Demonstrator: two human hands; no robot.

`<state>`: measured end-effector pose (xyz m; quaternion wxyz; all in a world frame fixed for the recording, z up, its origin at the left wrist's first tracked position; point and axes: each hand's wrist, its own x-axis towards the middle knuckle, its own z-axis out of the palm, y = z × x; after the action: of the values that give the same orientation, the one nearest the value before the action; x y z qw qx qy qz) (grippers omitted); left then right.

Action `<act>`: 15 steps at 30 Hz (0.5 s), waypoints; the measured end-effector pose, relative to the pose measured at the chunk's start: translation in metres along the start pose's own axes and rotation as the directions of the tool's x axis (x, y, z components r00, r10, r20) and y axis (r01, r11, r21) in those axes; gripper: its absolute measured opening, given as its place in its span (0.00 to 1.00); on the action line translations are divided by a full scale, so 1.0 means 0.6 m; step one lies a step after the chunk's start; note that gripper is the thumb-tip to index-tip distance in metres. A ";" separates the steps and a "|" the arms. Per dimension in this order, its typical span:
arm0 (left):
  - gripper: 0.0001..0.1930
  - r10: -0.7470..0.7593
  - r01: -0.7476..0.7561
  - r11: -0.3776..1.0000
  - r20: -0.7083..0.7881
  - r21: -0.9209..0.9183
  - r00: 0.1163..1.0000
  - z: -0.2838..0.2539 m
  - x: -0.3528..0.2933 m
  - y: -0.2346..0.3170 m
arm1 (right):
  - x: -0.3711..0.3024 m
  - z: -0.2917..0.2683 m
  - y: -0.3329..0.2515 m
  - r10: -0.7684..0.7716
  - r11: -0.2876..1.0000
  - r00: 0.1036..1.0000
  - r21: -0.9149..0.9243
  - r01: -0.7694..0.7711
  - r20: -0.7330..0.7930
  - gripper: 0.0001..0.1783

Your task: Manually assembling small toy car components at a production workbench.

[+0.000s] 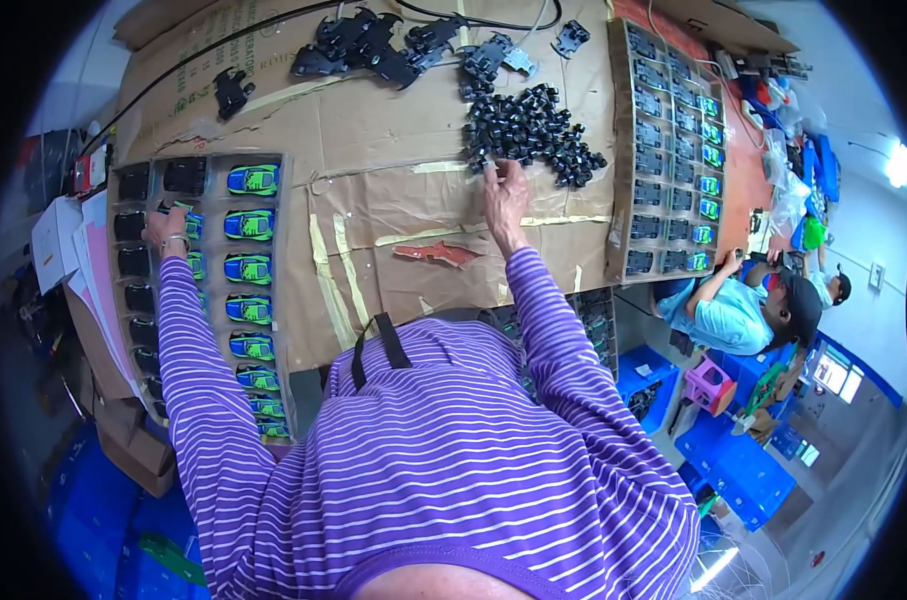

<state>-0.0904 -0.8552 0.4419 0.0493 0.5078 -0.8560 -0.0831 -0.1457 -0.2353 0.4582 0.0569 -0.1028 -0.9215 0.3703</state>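
Observation:
My left hand [167, 228] reaches over the tray [284, 250] on the left, its fingers closed round a green and blue toy car [190, 221] in the middle column. More such cars [251, 225] fill the column to its right, and black car parts [134, 262] sit in the left column. My right hand [507, 195] is at the near edge of a heap of small, shiny black parts [529, 128]. Its thumb and fingers are pinched together, and what lies between them is too small to make out.
Black chassis pieces [374, 45] lie along the back of the cardboard-covered table [374, 130]. A second tray [624, 150] with black pieces and green cars stands at the right. Beyond it sits a co-worker in a light blue shirt [729, 315]. A black cable [224, 45] crosses the back.

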 end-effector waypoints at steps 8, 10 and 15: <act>0.23 0.039 0.022 0.772 0.082 -0.635 0.996 0.035 0.035 -0.082 | 0.002 0.020 0.024 -0.126 0.976 0.992 -0.175 0.129 0.030 0.15; 0.20 0.038 0.096 0.709 0.174 -0.698 0.984 0.032 0.052 -0.087 | -0.008 0.017 0.042 -0.137 0.983 0.991 -0.124 0.136 0.000 0.15; 0.18 -0.099 0.390 0.379 0.382 -0.840 0.919 -0.010 0.002 -0.104 | -0.045 -0.011 0.019 0.000 0.988 0.997 0.156 -0.012 0.077 0.12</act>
<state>-0.0362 -0.8863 0.4358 0.1850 0.5060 -0.5875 -0.6039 -0.1166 -0.2290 0.4542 0.0281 -0.0863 -0.8907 0.4454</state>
